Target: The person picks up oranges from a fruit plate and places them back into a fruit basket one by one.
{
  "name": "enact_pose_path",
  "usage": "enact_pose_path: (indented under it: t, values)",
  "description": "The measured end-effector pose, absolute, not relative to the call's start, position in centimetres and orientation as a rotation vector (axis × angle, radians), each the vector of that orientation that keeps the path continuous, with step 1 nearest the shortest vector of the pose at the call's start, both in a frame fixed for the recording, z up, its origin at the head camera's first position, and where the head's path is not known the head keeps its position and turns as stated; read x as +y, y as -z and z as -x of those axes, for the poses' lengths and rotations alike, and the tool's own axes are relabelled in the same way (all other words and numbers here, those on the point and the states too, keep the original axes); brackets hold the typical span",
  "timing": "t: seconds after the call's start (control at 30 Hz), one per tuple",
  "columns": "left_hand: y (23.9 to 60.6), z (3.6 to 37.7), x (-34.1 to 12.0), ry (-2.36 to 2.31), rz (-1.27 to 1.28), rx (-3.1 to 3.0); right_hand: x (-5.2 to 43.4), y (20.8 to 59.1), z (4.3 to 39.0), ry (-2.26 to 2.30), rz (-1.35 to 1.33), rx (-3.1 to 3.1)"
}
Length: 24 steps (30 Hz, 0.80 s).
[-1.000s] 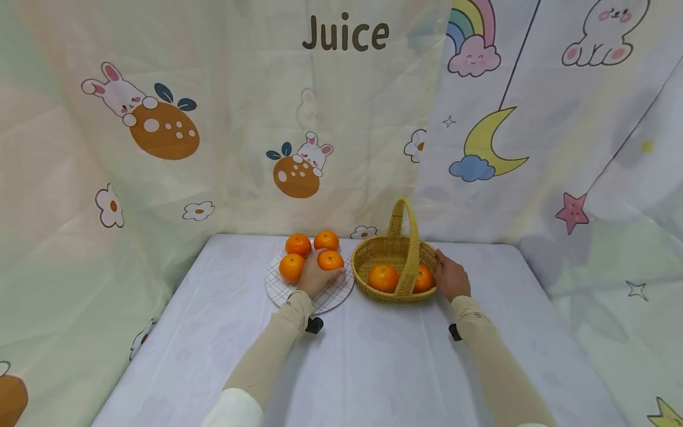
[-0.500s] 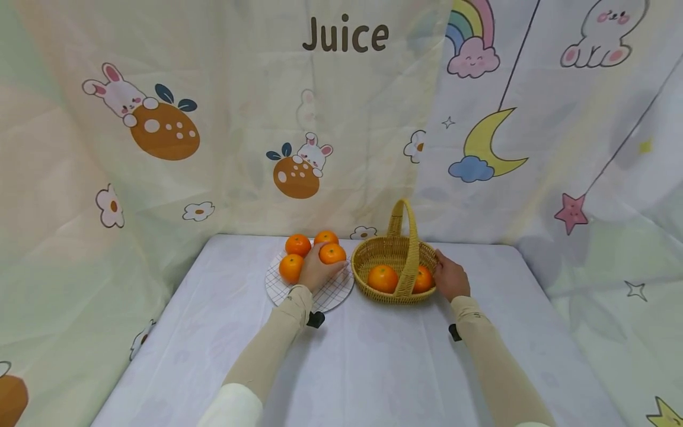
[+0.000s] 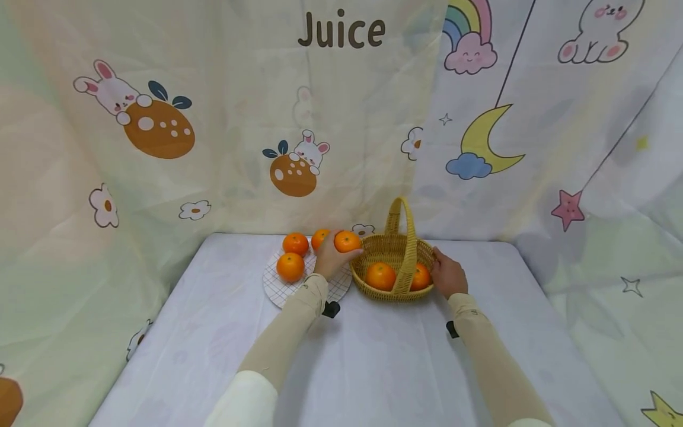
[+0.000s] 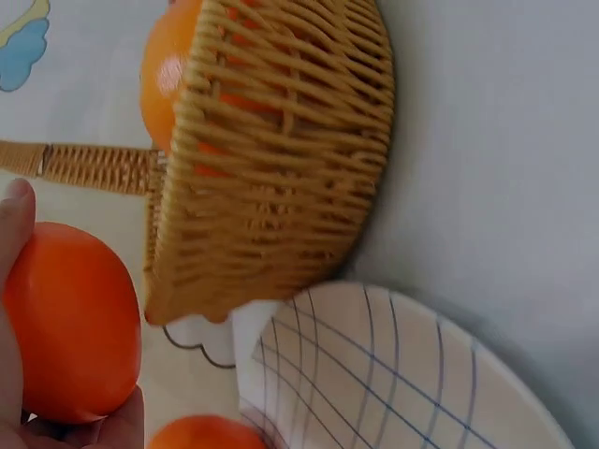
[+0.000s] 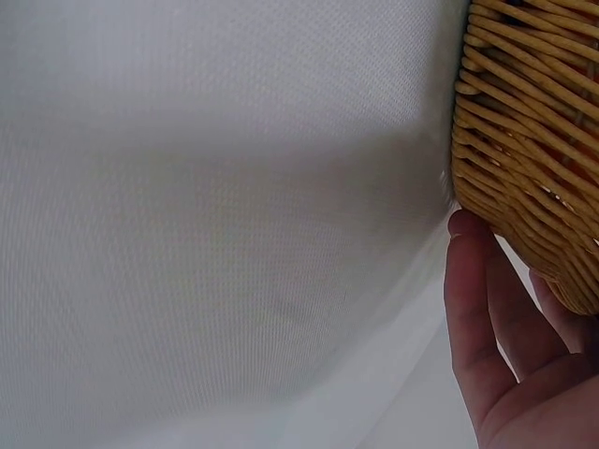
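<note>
My left hand (image 3: 332, 259) grips an orange (image 3: 348, 241) above the right side of a round plate (image 3: 278, 291) with a grid pattern, close to the basket's left rim. In the left wrist view, that orange (image 4: 75, 323) sits between thumb and fingers, level with the basket rim. Several other oranges rest toward the plate's left and back, one partly behind the hand. A yellow wicker basket (image 3: 386, 252) with a tall handle contains two oranges, one (image 3: 381, 277) in front and one (image 3: 420, 277) partly behind the handle. My right hand (image 3: 450, 277) holds the basket's right end, fingertips against the weave.
A white cloth covers the table (image 3: 368, 362). Printed curtains (image 3: 240, 107) hang close behind the plate and basket and down both sides. The plate's right edge lies right beside the basket. The basket handle (image 3: 408, 243) arches up over its middle.
My left hand has lifted the orange off the plate and carried it up and right to the basket's left rim. The right hand keeps its place on the basket.
</note>
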State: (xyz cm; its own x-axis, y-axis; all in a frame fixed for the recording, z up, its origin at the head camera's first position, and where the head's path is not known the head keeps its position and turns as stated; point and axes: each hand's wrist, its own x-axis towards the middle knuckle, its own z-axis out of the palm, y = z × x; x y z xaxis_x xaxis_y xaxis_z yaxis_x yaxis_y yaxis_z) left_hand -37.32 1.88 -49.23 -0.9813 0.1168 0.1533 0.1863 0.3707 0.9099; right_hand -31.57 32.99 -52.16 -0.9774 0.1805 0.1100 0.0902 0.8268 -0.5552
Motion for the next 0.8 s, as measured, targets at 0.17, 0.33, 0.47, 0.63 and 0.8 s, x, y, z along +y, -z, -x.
enact_pose_path:
  t: [0.17, 0.33, 0.47, 0.63, 0.8]
  values:
    - [48.9, 37.3, 3.5, 1.747, 0.299, -2.538, 33.1, 52.0, 31.5, -0.878, 0.217, -2.847]
    - [48.8, 37.1, 4.7, 1.720, 0.279, -2.527, 33.1, 52.1, 31.4, -0.866, 0.208, -2.832]
    - [48.7, 37.3, 5.4, 1.636, 0.284, -2.518, 33.0, 52.2, 31.4, -0.849, 0.213, -2.822]
    - [48.4, 37.6, 6.0, 1.604, 0.302, -2.495, 33.1, 52.1, 31.3, -0.838, 0.184, -2.813]
    - [48.5, 37.7, 6.4, 1.619, 0.318, -2.493, 32.8, 51.8, 31.1, -0.890, 0.192, -2.809]
